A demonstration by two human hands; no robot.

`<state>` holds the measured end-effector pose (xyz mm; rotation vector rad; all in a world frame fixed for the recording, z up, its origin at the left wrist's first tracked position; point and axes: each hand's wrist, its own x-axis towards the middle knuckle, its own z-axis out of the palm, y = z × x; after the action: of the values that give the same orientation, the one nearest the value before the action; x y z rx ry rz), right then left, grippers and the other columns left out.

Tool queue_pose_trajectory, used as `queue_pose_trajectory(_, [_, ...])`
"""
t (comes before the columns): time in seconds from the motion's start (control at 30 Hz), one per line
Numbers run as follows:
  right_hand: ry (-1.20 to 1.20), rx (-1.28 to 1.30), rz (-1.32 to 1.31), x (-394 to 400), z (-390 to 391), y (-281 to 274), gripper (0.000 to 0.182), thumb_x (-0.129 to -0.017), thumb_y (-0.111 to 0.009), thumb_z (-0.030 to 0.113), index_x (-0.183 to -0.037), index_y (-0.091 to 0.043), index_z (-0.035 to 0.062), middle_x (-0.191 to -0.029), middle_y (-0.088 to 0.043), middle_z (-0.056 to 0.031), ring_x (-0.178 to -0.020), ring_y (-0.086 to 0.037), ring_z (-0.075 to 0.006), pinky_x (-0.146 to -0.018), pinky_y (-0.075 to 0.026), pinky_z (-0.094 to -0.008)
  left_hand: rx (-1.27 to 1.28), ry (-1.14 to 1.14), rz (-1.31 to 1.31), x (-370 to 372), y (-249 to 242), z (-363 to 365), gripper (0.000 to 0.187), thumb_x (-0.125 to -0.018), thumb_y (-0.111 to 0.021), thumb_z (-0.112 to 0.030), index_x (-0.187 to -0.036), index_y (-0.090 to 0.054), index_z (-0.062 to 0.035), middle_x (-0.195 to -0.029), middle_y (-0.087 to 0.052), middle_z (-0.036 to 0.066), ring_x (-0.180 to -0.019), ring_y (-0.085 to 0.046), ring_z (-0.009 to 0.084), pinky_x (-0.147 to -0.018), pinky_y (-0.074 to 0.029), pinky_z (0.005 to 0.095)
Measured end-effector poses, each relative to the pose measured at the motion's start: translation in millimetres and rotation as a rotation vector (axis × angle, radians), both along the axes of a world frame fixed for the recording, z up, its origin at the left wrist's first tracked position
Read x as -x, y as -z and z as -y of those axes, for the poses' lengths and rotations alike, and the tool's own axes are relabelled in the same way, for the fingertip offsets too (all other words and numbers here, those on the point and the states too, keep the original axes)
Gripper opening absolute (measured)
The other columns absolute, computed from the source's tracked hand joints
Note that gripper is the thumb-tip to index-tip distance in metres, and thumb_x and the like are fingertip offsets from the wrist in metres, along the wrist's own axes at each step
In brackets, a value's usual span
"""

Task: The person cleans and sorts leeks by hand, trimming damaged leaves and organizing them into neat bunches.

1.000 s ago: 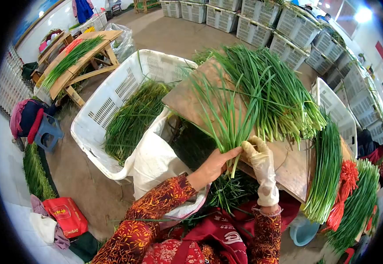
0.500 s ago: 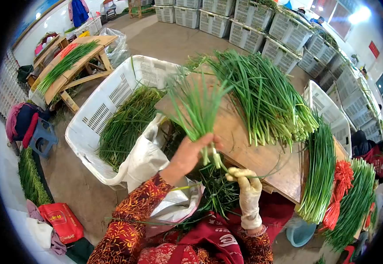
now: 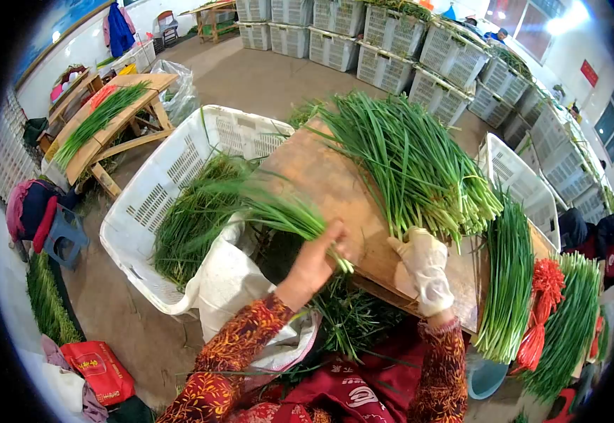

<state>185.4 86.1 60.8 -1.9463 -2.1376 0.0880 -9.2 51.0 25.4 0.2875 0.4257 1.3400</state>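
My left hand (image 3: 314, 259) is bare and closed around a small bunch of green stalks (image 3: 282, 213), whose leaves trail leftward, blurred, over the white crate (image 3: 129, 211). The gloved right hand (image 3: 423, 266) is at the lower edge of the large pile of green stalks (image 3: 413, 155) on the wooden board (image 3: 363, 204). Its fingertips touch the stalk ends; whether they grip any is hidden. A white sack (image 3: 229, 282) lies below my left forearm, over the crate's rim.
Tidy bundles of stalks (image 3: 510, 282) and red ties (image 3: 547, 303) lie at the right. Stacked crates (image 3: 384, 67) line the back. A wooden bench (image 3: 109, 116) stands at the back left, a blue stool (image 3: 65, 236) at the left. A blue bucket (image 3: 485, 377) sits under the board.
My left hand's bunch has swung from upright to leaning left. My right hand has moved up and right from beside the left hand to the pile. The view has shifted slightly.
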Motion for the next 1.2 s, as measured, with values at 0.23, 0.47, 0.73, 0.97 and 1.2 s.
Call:
queue_pose_trajectory(0.23, [-0.013,0.114,-0.331,16.5,22.3,0.1,0.026,-0.077,-0.06,0.032,-0.075,-0.06,0.006,-0.066,-0.061,-0.0148,-0.063,-0.06,-0.0306,-0.055,-0.046,-0.0365,0.077,0.096,-0.226,-27.4,2.6,3.8,0.023,-0.081,-0.063,-0.017,-0.1,-0.055,-0.0065,-0.083,-0.057,-0.001,-0.063,-0.05,0.0081,-0.057,-0.044,0.0259])
queue_pose_trajectory(0.47, [-0.077,0.224,-0.48,33.9,64.9,3.7,0.027,-0.078,-0.062,0.032,-0.08,-0.06,0.0051,-0.062,-0.059,-0.0111,-0.058,-0.058,-0.0259,-0.055,-0.045,-0.0326,0.049,0.133,-0.273,-26.0,10.8,9.5,0.019,-0.08,-0.063,-0.02,-0.092,-0.058,-0.0069,-0.077,-0.056,-0.002,-0.063,-0.05,0.0069,-0.053,-0.042,0.0222])
queue_pose_trajectory(0.73, [-0.077,0.091,-0.903,47.2,24.8,3.8,0.033,-0.08,-0.062,0.032,-0.092,-0.059,0.0016,-0.071,-0.059,-0.0066,-0.06,-0.055,-0.0142,-0.057,-0.044,-0.0268,-0.041,0.089,-0.471,-21.5,16.0,22.6,0.018,-0.079,-0.065,-0.018,-0.09,-0.058,-0.0055,-0.074,-0.055,-0.001,-0.062,-0.051,0.0084,-0.053,-0.043,0.0236])
queue_pose_trajectory(0.97, [-0.102,0.141,-1.181,53.8,18.0,15.1,0.018,-0.082,-0.062,0.018,-0.086,-0.056,0.0015,-0.06,-0.05,0.0014,-0.045,-0.04,-0.0042,-0.039,-0.032,-0.0199,-0.087,0.032,-0.507,-17.9,27.0,23.0,0.019,-0.08,-0.063,-0.018,-0.093,-0.057,-0.0057,-0.078,-0.056,-0.001,-0.065,-0.051,0.0077,-0.057,-0.042,0.0224])
queue_pose_trajectory(1.2, [0.005,0.323,-1.406,52.7,19.0,13.2,0.015,-0.082,-0.062,0.018,-0.086,-0.057,0.0045,-0.059,-0.048,0.0044,-0.045,-0.038,-0.0026,-0.039,-0.029,-0.0181,-0.033,0.07,-0.47,-19.6,20.2,25.6,0.021,-0.079,-0.065,-0.021,-0.091,-0.056,-0.006,-0.077,-0.053,-0.002,-0.066,-0.05,0.0078,-0.059,-0.041,0.0229])
